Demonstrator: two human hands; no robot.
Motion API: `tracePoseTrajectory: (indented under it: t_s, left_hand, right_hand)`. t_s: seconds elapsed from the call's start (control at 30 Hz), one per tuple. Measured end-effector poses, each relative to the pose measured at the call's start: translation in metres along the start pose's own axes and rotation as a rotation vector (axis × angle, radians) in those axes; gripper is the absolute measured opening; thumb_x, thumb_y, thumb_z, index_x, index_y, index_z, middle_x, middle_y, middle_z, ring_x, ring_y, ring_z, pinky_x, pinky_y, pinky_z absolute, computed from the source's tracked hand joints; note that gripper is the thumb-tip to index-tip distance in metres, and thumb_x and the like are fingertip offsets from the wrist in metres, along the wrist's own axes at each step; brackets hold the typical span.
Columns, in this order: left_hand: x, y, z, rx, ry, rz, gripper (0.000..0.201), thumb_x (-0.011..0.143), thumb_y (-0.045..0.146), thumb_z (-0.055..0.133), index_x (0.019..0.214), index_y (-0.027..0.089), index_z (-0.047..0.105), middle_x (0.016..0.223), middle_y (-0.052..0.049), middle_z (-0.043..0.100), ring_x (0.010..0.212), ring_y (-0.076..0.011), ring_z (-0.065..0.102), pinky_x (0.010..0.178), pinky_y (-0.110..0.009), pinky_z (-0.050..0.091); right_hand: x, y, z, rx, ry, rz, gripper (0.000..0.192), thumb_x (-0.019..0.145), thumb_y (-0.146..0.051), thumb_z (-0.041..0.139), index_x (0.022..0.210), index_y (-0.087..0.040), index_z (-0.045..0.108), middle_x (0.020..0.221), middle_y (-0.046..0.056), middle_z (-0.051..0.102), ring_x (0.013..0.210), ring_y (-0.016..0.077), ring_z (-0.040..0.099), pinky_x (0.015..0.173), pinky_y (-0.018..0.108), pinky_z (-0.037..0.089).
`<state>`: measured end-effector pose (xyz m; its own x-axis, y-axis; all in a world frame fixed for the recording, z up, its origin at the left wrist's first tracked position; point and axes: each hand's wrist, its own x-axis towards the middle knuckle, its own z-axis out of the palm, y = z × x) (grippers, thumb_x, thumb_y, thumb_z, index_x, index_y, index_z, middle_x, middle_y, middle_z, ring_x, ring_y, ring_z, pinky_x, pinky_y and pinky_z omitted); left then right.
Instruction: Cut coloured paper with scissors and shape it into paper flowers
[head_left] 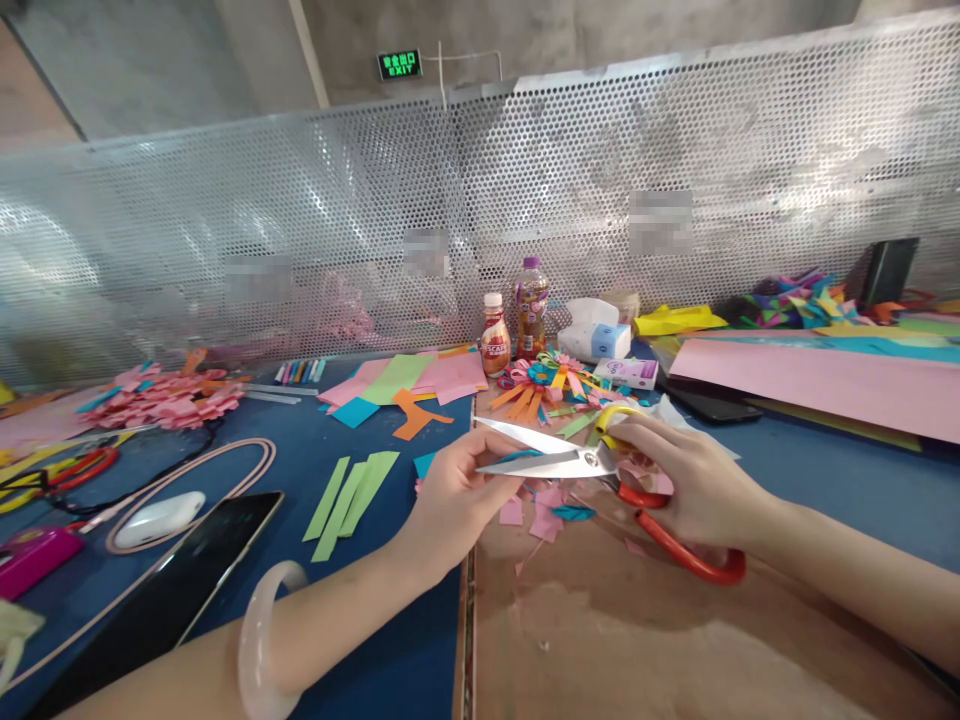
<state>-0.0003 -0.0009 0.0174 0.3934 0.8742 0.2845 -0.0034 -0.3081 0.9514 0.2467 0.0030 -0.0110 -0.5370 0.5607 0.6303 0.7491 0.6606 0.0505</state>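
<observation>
Even, fairly bright overhead light fills the scene, glaring off the perforated metal screen toward twelve o'clock and the scissors, while wide-angle distortion bends edges and smeared patches blur the screen.

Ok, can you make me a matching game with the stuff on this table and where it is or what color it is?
Things:
1. scissors
2. bracelet
3. green paper strips
4. two bottles

Descriptions:
A. lying flat on the blue table
B. standing by the metal mesh wall
C. on the left hand wrist
D. blades open, held by the right hand

Pairs: 1-D, 2-C, 3-A, 4-B
</observation>
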Motion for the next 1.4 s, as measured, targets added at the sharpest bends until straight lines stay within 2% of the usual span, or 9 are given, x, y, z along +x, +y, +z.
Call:
tracePoseTrajectory:
  t_s: [0.5,0.73,0.83,0.9,1.03,1.2,1.3,1.4]
  left_hand:
    - [-0.002,0.001,0.001,-0.026,0.008,-0.056,0.01,0.078,0.026,0.06,0.078,0.016,0.057,0.074,-0.003,0.066,0.071,-0.0141,0.062,0.068,-0.026,0.046]
    - [-0.003,0.001,0.001,-0.076,0.004,-0.062,0.009,0.079,0.024,0.059,0.082,0.016,0.057,0.076,-0.003,0.067,0.07,-0.0127,0.062,0.068,-0.025,0.048]
    - [-0.002,0.001,0.001,-0.078,0.017,-0.059,0.01,0.079,0.026,0.059,0.081,0.017,0.056,0.078,-0.002,0.066,0.069,-0.0121,0.062,0.067,-0.025,0.048]
    - [-0.002,0.002,0.001,-0.058,0.031,-0.06,0.014,0.079,0.027,0.059,0.074,0.017,0.052,0.074,-0.001,0.065,0.069,-0.0122,0.062,0.068,-0.026,0.048]
    - [-0.001,0.003,0.002,-0.038,0.049,-0.078,0.017,0.079,0.028,0.058,0.07,0.018,0.048,0.064,0.001,0.063,0.067,-0.0131,0.062,0.068,-0.028,0.048]
    - [0.003,0.002,0.001,-0.101,0.084,-0.168,0.018,0.078,0.028,0.059,0.071,0.017,0.048,0.072,-0.003,0.067,0.062,-0.013,0.06,0.064,-0.028,0.047]
    - [0.005,-0.002,0.0,-0.193,0.107,-0.203,0.018,0.077,0.029,0.059,0.072,0.015,0.049,0.077,-0.005,0.068,0.056,-0.0108,0.057,0.063,-0.028,0.047]
    - [0.006,-0.007,-0.001,-0.265,0.117,-0.222,0.017,0.078,0.029,0.058,0.072,0.015,0.05,0.081,-0.006,0.068,0.056,-0.0094,0.056,0.062,-0.026,0.046]
  right_hand:
    - [-0.001,0.002,0.0,-0.02,-0.044,0.043,0.026,0.068,-0.023,0.053,0.094,-0.019,0.049,0.101,0.012,0.061,0.08,0.0212,0.06,0.061,0.028,0.048]
    - [-0.003,0.001,-0.001,0.015,-0.061,0.041,0.027,0.065,-0.02,0.05,0.092,-0.02,0.045,0.09,0.009,0.061,0.072,0.0195,0.058,0.055,0.026,0.045]
    - [-0.003,-0.002,-0.002,0.107,-0.074,0.12,0.027,0.064,-0.02,0.05,0.091,-0.022,0.043,0.08,0.004,0.058,0.061,0.0165,0.053,0.051,0.025,0.042]
    - [-0.002,-0.003,-0.002,0.145,-0.077,0.214,0.021,0.067,-0.023,0.05,0.086,-0.022,0.043,0.072,0.002,0.056,0.054,0.0148,0.049,0.048,0.025,0.039]
    - [0.001,0.001,-0.003,0.059,-0.115,0.406,0.008,0.073,-0.028,0.047,0.078,-0.023,0.043,0.061,0.0,0.054,0.049,0.0149,0.048,0.047,0.025,0.035]
    - [0.005,0.009,0.003,-0.17,-0.255,0.475,0.018,0.075,-0.036,0.05,0.085,-0.021,0.052,0.078,0.006,0.064,0.061,0.0213,0.059,0.05,0.028,0.033]
    - [0.005,0.012,0.008,-0.198,-0.34,0.505,0.018,0.078,-0.037,0.048,0.084,-0.022,0.055,0.085,0.007,0.067,0.069,0.0241,0.062,0.051,0.028,0.034]
    - [0.003,0.017,0.013,-0.191,-0.371,0.529,0.02,0.078,-0.042,0.049,0.083,-0.023,0.055,0.086,0.007,0.066,0.071,0.0242,0.063,0.051,0.029,0.036]
